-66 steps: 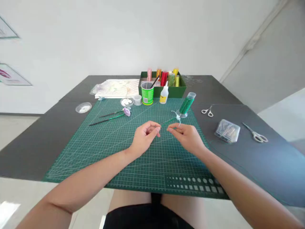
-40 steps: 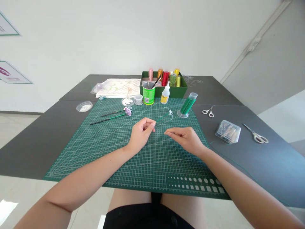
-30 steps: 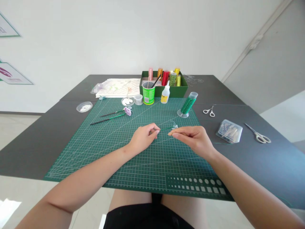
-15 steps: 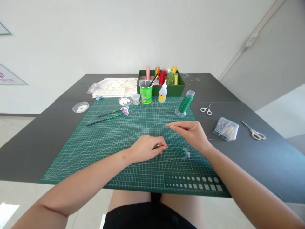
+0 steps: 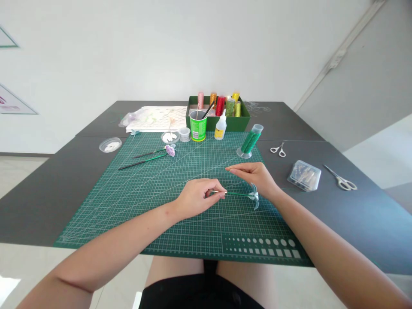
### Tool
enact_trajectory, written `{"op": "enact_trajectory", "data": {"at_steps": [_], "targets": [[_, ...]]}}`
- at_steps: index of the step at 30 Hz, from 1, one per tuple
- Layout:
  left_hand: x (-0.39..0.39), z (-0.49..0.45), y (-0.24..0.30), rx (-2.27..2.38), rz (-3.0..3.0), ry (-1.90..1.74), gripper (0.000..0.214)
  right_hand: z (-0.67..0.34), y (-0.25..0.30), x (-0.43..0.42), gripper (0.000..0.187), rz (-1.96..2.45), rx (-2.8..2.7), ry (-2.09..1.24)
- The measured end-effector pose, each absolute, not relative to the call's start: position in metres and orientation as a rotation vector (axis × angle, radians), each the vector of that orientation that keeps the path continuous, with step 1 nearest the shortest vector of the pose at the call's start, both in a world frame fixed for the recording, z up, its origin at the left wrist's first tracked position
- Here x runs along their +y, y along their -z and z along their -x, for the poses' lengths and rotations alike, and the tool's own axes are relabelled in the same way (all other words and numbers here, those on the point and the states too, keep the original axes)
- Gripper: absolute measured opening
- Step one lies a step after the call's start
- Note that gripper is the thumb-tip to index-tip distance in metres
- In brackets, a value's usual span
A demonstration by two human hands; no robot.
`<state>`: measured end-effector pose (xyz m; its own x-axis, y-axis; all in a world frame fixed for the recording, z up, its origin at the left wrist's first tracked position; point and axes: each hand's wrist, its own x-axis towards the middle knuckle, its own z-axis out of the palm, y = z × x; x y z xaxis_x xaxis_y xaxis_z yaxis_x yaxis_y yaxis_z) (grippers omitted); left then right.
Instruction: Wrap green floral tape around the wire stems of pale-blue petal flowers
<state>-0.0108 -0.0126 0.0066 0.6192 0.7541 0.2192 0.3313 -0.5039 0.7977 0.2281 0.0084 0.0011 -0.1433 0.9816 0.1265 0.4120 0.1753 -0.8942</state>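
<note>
My left hand [image 5: 201, 197] pinches a wire flower stem [image 5: 237, 194] wrapped partly in green, held low over the cutting mat. Bare wire shows by the thumb and fingers. At the stem's right end are pale blue petals [image 5: 254, 196], just below my right wrist. My right hand [image 5: 252, 175] is closed in a pinch, pointing left, above and apart from the stem. Whatever its fingertips hold is too fine to make out. Beyond it stands a tilted-looking spool of green thread [image 5: 251, 140] on a clear base.
The green cutting mat [image 5: 128, 223] covers the table's middle. Finished-looking purple flower [image 5: 170, 150], green can [image 5: 198, 128], glue bottle [image 5: 220, 126] and thread box [image 5: 238, 124] lie behind. Small scissors [image 5: 278, 149], a clear plastic case [image 5: 304, 175] and larger scissors [image 5: 343, 180] are on the right.
The stem's petal end has risen slightly and turned, so the petals now sit nearer my right wrist. My left hand has shifted up a little; my right hand remains pinched.
</note>
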Motion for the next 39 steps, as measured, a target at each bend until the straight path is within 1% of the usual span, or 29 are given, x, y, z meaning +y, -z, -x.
{"op": "enact_trajectory", "data": {"at_steps": [6,13,19,21,28,39], "targets": [[-0.011,0.011,-0.006,0.851,-2.076,-0.794,0.013,-0.229,0.007,0.012,0.033,1.335,-1.719,-1.000],[-0.010,0.011,-0.004,0.852,-1.997,-0.895,0.011,-0.229,0.006,0.013,0.034,1.319,-1.781,-0.999],[-0.007,0.010,-0.009,0.873,-1.670,-1.038,0.014,-0.228,0.001,0.011,0.032,1.310,-1.870,-1.028],[-0.004,0.010,-0.008,0.888,-1.565,-1.065,0.017,-0.228,0.002,0.011,0.033,1.328,-1.885,-1.038],[0.005,0.010,0.000,0.884,-1.257,-1.027,0.031,-0.228,0.005,0.009,0.035,1.308,-1.965,-1.067],[0.007,0.010,0.002,0.827,-1.057,-1.026,0.033,-0.227,-0.003,0.006,0.038,1.304,-1.928,-1.113]]}}
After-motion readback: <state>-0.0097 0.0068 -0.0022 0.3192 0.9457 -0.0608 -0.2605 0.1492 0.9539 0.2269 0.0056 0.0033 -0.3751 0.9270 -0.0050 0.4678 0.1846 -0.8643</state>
